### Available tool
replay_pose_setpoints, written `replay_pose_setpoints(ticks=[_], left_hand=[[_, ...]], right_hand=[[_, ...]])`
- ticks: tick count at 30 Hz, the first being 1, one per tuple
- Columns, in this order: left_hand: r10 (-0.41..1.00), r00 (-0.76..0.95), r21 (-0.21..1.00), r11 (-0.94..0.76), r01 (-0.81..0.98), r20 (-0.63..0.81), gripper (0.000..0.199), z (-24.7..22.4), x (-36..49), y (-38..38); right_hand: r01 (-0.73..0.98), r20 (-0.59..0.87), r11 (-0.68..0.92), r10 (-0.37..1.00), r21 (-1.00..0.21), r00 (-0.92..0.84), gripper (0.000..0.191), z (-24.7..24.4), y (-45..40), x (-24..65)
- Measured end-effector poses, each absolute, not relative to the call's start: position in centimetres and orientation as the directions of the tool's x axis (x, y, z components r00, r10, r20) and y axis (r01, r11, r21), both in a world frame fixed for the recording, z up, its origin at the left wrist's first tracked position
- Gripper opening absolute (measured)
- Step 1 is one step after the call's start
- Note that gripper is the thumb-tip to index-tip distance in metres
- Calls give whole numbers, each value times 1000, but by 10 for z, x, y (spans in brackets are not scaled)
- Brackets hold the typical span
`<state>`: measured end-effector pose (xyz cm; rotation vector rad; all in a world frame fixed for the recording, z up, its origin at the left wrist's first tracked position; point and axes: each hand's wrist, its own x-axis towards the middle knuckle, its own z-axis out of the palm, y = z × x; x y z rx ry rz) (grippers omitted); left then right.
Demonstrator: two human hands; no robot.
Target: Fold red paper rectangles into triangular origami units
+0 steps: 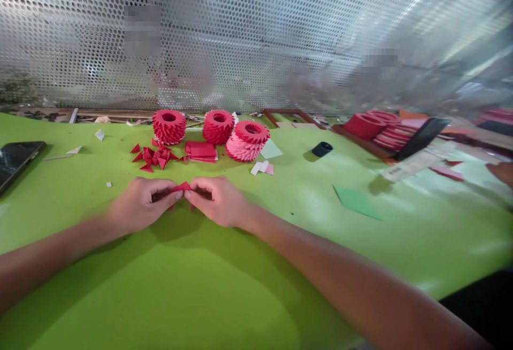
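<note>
A small red paper piece (184, 186) is pinched between the fingertips of both hands, just above the green table (192, 296). My left hand (146, 202) is closed on its left side, and my right hand (214, 199) is closed on its right side. Beyond my left hand lies a loose pile of folded red paper triangles (157, 157). A stack of red paper rectangles (201, 150) sits to the right of that pile. Behind stand two red paper rings (169, 127) and a pink one with a red top (247, 141).
A phone (18, 163) lies at the far left. To the right are a dark cylinder (323, 149), a green paper sheet (356, 202) and a tray (366, 144) of red rolls. Another person's hand (500, 172) shows at the right edge. A perforated metal panel (224, 35) rises behind.
</note>
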<state>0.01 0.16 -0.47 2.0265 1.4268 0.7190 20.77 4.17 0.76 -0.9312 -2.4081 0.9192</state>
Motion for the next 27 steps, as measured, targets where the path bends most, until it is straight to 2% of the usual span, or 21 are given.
replay_pose_setpoints(ticks=[11, 18, 24, 27], left_hand=[[944, 272, 597, -330, 731, 188, 38, 0, 3, -3], [947, 275, 659, -314, 683, 166, 31, -4, 1, -1], [953, 280, 709, -275, 649, 114, 32, -8, -1, 3], [956, 276, 721, -260, 642, 100, 30, -7, 0, 3]], right_hand=[[448, 156, 583, 709, -678, -687, 27, 7, 39, 204], [472, 152, 636, 678, -610, -719, 27, 10, 43, 207], [485, 62, 623, 650, -614, -757, 29, 13, 47, 210], [484, 74, 623, 657, -615, -750, 27, 13, 46, 210]])
